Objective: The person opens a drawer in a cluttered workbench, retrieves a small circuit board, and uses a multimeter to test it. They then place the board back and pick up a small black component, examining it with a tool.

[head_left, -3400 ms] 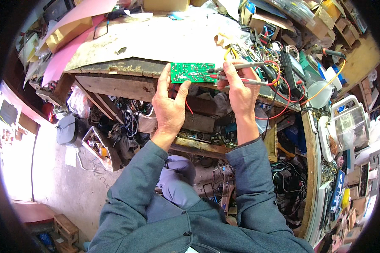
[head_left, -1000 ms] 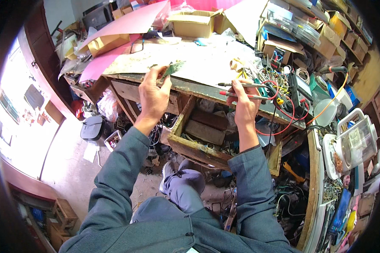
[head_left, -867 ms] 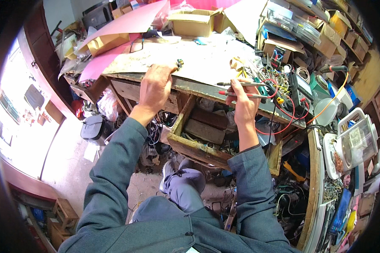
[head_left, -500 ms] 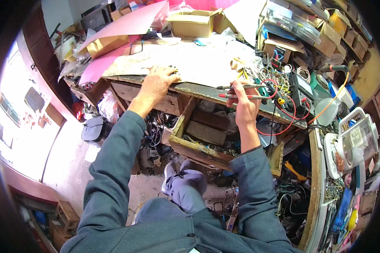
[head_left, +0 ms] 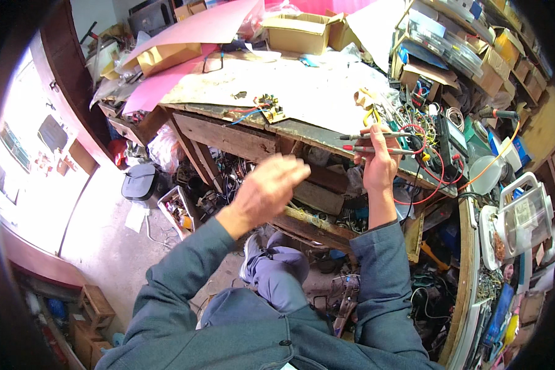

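My right hand (head_left: 380,161) is closed around a pair of multimeter probes. The black probe (head_left: 353,137) lies just above the red probe (head_left: 362,148), and both tips point left over the bench's front edge. In front of the bench, above the pulled-out drawer (head_left: 314,225), my left hand (head_left: 266,192) is in the air, blurred, with fingers stretched out and nothing visible in them. Past it, at the bench's edge, sits a small circuit board (head_left: 274,112) with yellow parts. Blue and red wires (head_left: 248,115) stick out from its left side.
A wooden workbench (head_left: 203,86) runs across the far side, with cardboard boxes (head_left: 297,34) at its back. Tangled wires and a meter-like device (head_left: 448,132) crowd its right end. A clear plastic container (head_left: 524,213) stands at the right; a black bin (head_left: 139,182) is on the floor.
My left hand has let go of the circuit board and come back toward me and to the right, uncovering the board and its wires. My right hand still holds both probes.
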A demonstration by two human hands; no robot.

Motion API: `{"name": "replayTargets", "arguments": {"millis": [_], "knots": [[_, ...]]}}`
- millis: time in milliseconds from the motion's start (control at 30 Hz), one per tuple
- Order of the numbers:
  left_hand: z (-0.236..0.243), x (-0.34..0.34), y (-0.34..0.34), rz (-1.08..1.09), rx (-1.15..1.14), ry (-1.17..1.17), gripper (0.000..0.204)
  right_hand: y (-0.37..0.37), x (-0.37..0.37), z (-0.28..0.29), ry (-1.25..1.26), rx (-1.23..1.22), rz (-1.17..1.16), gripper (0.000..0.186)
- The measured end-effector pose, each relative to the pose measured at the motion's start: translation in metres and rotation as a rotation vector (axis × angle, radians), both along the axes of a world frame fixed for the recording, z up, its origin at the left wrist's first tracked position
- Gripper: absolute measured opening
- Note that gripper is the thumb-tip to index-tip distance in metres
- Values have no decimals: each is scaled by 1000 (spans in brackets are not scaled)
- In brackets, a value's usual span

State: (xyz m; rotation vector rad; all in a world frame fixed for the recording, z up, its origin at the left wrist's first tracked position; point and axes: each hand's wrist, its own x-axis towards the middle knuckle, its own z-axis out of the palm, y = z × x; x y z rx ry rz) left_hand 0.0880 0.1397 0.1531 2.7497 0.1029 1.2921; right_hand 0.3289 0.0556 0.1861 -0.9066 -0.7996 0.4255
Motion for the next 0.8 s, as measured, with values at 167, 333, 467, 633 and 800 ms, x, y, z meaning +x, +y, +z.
{"name": "replayTargets", "arguments": {"millis": [167,333,467,633,800], "knots": [[-47,4,-17,37,-532,157,21,0,0,-1,43,87,38,26],[-42,26,-8,123,-418,329,28,-16,13,-3,51,88,99,30],[-44,29,-12,165,-383,370,32,-59,36,26,231,179,250,31],[-43,27,-13,176,-337,419,31,-97,82,151,-21,-42,224,27],[-43,23,-13,167,-324,405,30,-62,145,278,-334,-334,48,22]]}}
